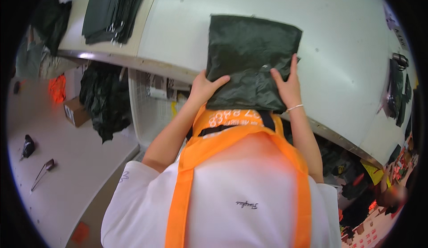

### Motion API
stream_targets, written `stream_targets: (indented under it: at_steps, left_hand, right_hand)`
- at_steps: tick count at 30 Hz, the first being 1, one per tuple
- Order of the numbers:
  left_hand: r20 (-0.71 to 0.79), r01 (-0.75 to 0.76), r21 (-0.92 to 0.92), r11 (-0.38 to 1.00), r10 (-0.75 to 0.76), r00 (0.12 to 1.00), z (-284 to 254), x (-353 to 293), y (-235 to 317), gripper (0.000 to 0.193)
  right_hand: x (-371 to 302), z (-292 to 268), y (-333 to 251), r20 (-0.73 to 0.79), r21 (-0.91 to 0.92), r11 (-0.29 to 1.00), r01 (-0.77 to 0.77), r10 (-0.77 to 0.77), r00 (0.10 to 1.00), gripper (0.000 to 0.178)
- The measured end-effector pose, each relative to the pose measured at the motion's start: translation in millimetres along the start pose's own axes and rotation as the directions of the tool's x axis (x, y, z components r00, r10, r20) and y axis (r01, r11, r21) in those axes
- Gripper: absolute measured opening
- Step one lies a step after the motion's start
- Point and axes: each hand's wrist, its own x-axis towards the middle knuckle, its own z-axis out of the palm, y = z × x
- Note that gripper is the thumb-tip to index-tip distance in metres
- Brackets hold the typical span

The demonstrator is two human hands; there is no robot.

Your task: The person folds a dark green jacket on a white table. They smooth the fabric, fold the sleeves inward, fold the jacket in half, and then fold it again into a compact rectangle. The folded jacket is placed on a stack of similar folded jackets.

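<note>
A dark green folded piece of thin, shiny fabric (254,51) lies on the white table and overhangs its near edge toward my orange apron. My left hand (206,87) grips its left side near the bottom, the thumb on top and the other fingers out of sight. On the opposite side my right hand (287,84) holds the lower right part. Its thumb presses on the upper face while a finger stretches up along the edge. Creases and a small pale spot show between the two thumbs. Whether the piece is garment or bag, I cannot tell.
The white table (339,69) curves across in front of me. A stack of flat dark pieces (113,11) lies at its far left. Below it are a white plastic crate (141,109), hanging dark fabric (104,98) and a cardboard box (76,113). Another person (394,196) is at the right.
</note>
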Motion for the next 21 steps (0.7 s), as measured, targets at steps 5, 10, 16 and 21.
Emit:
stream_targets:
  at_steps: [5,10,16,21]
  left_hand:
    - [0.224,0.234,-0.34,0.911,-0.164,0.961,-20,-16,-6,0.068]
    - [0.121,-0.004,0.008,1.0,0.003,0.993,-12,-30,5,0.099]
    - [-0.067,-0.1,0.329,0.939,0.129,0.989,1,-33,40,0.081]
    - [-0.076,-0.33,0.666,0.669,0.501,0.862,12,15,55,0.047]
  right_hand:
    - [-24,3,14,-0.022,-0.057,0.995,0.076,-0.078,0.997,0.105]
    - [-34,4,8,0.029,0.097,0.995,0.037,-0.04,0.999,0.11]
    - [-26,2,-37,-0.098,-0.084,0.978,0.189,-0.197,0.976,0.104]
    - [3,21,-104,0.017,-0.474,0.866,0.159,-0.172,0.985,0.081]
